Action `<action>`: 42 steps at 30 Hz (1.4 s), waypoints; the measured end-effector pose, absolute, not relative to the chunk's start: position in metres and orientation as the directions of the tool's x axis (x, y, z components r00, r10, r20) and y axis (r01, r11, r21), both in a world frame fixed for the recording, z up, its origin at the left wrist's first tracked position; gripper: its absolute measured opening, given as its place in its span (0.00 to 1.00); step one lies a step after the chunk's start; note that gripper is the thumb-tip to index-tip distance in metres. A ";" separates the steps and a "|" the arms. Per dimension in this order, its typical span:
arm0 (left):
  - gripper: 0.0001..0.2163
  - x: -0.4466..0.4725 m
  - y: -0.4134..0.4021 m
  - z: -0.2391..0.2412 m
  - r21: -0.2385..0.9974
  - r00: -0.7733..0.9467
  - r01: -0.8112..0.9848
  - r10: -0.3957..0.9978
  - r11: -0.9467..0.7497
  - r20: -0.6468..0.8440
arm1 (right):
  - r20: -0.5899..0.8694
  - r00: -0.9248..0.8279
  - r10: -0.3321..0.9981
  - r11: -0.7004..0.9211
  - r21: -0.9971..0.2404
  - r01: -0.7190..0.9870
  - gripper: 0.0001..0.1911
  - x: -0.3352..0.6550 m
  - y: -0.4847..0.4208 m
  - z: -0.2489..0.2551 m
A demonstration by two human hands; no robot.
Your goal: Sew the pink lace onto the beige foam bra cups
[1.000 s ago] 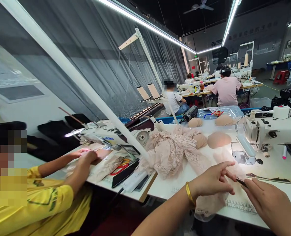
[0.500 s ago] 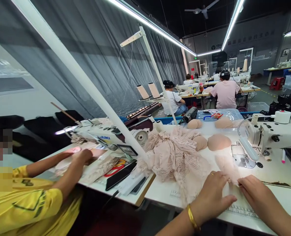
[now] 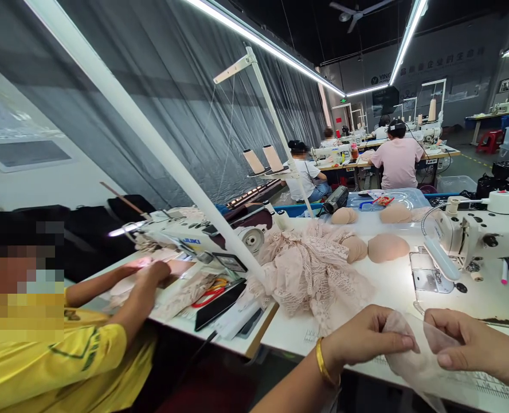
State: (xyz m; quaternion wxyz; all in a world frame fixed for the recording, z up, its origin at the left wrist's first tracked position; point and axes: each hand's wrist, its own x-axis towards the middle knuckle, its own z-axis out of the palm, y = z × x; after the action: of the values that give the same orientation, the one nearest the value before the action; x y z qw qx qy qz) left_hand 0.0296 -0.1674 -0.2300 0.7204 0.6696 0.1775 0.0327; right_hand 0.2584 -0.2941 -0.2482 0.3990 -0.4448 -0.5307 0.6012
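Note:
Between my two hands a small piece of sheer pale mesh fabric (image 3: 411, 361) is stretched, its lower end hanging at the table's front edge. My left hand (image 3: 366, 338), with a gold bracelet at the wrist, pinches its left side between thumb and fingers. On the other side my right hand (image 3: 469, 344) is closed on the fabric too, thumb toward me. Just beyond lies the lit needle plate of a white sewing machine (image 3: 508, 232). A heap of beige lace fabric (image 3: 310, 275) rests left of my hands, with a beige bra cup (image 3: 387, 249) behind them.
A thread stand (image 3: 271, 109) with two cones rises behind the lace. At left, a co-worker in a yellow shirt (image 3: 95, 367) works at another sewing machine (image 3: 194, 238), near red-handled scissors (image 3: 209, 293). A pink-tipped pen (image 3: 504, 271) lies at right; a clear plastic bin (image 3: 403, 198) stands behind.
Both hands have lifted the mesh piece off the table toward me and spread it between them. The view has shifted slightly; the lace heap stays put.

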 end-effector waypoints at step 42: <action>0.23 0.087 -0.118 -0.218 0.714 0.978 0.052 0.180 -0.698 0.105 | 0.132 0.223 0.966 0.045 -0.933 0.356 0.17 0.247 -0.293 -0.281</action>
State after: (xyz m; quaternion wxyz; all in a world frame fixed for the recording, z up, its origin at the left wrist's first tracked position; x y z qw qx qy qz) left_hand 0.0867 -0.1177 -0.2178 0.3835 0.9176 0.0631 0.0834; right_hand 0.2468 -0.2935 -0.2807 0.4835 -0.6147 -0.5376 0.3152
